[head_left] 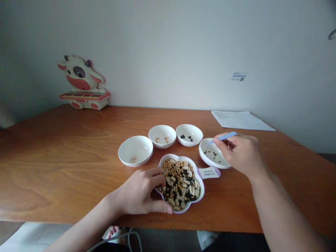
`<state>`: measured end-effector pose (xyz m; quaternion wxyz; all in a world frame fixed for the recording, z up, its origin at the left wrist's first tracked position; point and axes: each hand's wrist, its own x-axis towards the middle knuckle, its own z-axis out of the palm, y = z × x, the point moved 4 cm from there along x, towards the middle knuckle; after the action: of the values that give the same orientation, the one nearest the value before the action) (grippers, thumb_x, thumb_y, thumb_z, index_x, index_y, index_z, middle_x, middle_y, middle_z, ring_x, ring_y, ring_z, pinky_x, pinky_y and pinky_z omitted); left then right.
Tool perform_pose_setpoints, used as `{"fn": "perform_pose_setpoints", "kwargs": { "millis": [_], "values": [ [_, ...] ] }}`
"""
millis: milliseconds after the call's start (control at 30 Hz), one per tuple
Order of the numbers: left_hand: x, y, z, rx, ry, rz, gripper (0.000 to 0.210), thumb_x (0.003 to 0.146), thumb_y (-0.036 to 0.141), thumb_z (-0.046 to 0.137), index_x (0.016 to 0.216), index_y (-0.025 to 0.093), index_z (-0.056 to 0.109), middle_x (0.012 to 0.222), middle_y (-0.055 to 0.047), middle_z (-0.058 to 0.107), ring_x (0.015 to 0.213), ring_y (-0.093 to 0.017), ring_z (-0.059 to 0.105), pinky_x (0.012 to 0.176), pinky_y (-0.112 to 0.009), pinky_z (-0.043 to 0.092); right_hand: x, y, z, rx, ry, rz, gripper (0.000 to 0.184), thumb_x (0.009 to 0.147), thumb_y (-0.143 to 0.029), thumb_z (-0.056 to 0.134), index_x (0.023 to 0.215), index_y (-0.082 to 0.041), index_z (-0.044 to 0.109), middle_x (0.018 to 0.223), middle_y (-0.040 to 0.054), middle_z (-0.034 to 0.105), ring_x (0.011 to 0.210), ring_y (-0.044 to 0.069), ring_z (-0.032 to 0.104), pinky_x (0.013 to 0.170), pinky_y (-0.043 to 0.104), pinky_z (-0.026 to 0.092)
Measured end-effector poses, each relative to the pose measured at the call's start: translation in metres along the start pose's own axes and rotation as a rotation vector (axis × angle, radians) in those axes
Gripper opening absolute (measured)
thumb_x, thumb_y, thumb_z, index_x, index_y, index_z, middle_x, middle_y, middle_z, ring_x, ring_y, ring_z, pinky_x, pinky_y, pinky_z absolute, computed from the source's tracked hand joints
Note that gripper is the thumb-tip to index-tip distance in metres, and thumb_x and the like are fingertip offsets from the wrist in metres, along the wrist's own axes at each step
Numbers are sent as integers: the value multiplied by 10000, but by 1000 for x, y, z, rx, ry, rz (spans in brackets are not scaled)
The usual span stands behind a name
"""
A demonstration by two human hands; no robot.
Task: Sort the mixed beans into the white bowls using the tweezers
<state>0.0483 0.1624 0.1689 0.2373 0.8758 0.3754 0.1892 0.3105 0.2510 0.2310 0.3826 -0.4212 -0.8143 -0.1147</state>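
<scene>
My left hand (141, 190) grips the left rim of a white-and-lilac flower-shaped bowl (201, 201), its fingers curled over the edge and its thumb at the near side. Mixed peanuts, yellow beans and black beans (181, 183) fill that bowl, and its short labelled handle (209, 172) points right. My right hand (243, 152) is closed on slim light-blue tweezers (226, 136). Their tip is above the right white bowl (203, 154), where a few small greenish beans (214, 154) lie. Whether the tips hold anything is too small to tell.
Behind the flower-shaped bowl stand three more white bowls: the left one (126, 148) with pale pieces, the middle one (162, 130) with yellowish beans, another (189, 129) with black beans. A cow toy keyboard (85, 84) and papers (240, 120) lie near the wall.
</scene>
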Motion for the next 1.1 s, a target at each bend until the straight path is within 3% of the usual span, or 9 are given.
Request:
{"fn": "perform_pose_setpoints", "kwargs": {
  "millis": [100,233,367,500,600,700,833,967,1100],
  "values": [
    [1,-1,0,12,-9,-10,482,832,629,687,849,157,587,894,-41,578,737,-184,550,606,-266,385,-1,22,2,-215,-101,131,324,867,-333,577,588,-182,642,548,65,655,470,202,574,502,310,330],
    [1,0,1,18,-14,-20,483,828,628,691,847,155,593,894,-42,580,729,-183,548,606,-267,388,-3,36,14,-334,-332,265,330,855,-338,588,561,-191,622,531,72,641,482,211,574,502,310,286],
    [0,2,1,13,-14,-14,482,815,622,709,853,155,595,894,-41,585,739,-189,554,609,-271,388,-2,30,14,-302,-272,336,307,834,-336,616,565,-188,641,556,83,667,507,222,599,495,307,304],
    [-2,1,1,9,-18,-19,472,828,615,701,854,157,586,903,-40,582,739,-184,551,608,-270,391,0,-3,11,135,-70,195,227,887,-314,589,790,-166,732,777,81,756,626,192,657,586,292,441],
    [-2,0,1,23,-22,-26,470,836,618,689,860,158,594,924,-43,581,748,-184,556,615,-272,402,-4,-42,22,523,-239,-42,222,908,-251,577,762,-166,721,765,57,740,656,159,640,600,268,465],
    [-1,1,0,46,-16,-32,482,825,632,692,858,159,603,935,-48,585,749,-188,565,616,-276,412,-12,-74,35,718,-443,-247,188,884,-210,603,741,-152,711,692,40,700,635,150,613,619,277,473],
    [0,3,-1,36,-21,-27,466,838,622,683,919,166,632,1012,-68,598,834,-220,601,684,-298,463,-19,-84,50,640,-550,-261,162,878,-204,631,756,-154,725,726,46,719,686,178,642,677,318,493],
    [-1,3,0,32,-14,-26,478,837,628,680,915,159,631,1038,-76,593,840,-225,605,687,-306,472,-14,-72,49,507,-419,-183,160,902,-183,603,824,-153,740,811,59,749,740,192,670,691,330,502],
    [-2,3,0,44,-8,-28,476,828,622,695,889,156,622,1005,-68,592,821,-222,604,665,-305,457,-9,-68,38,585,-341,-171,159,899,-201,603,819,-162,735,759,47,735,681,164,655,652,298,507]
  ]
}}
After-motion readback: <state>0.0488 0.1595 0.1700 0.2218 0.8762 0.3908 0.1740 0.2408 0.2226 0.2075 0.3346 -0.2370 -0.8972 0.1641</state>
